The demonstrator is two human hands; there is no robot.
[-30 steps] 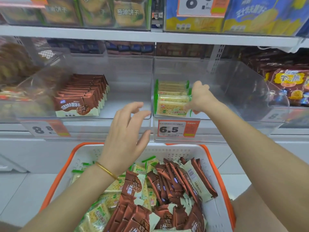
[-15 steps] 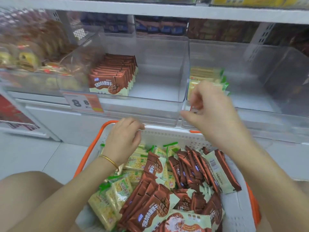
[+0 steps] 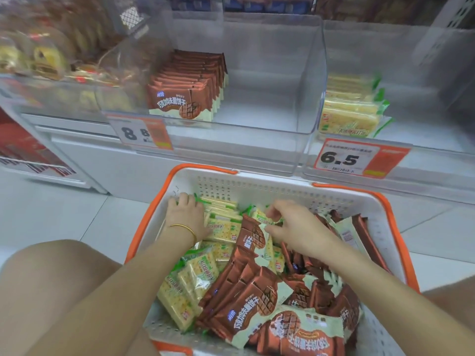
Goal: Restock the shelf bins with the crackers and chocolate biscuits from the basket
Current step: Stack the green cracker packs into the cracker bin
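Right hand (image 3: pixel 291 227) dropped into basket (image 3: pixel 257 187), fingertips (image 3: pixel 272 211) pinching crackers (image 3: pixel 260 217).

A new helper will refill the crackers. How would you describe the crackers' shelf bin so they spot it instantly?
Find the shelf above the orange-rimmed basket, where two clear bins sit side by side. The cracker bin is the right one, holding yellow packs with green edges. Its tag reads 6.5; the left bin holds brown packs.

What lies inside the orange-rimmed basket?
Cracker packs at left, chocolate biscuit packs at centre and right; left hand and right hand each grip cracker packs. The basket floor and lower packs are mostly covered.
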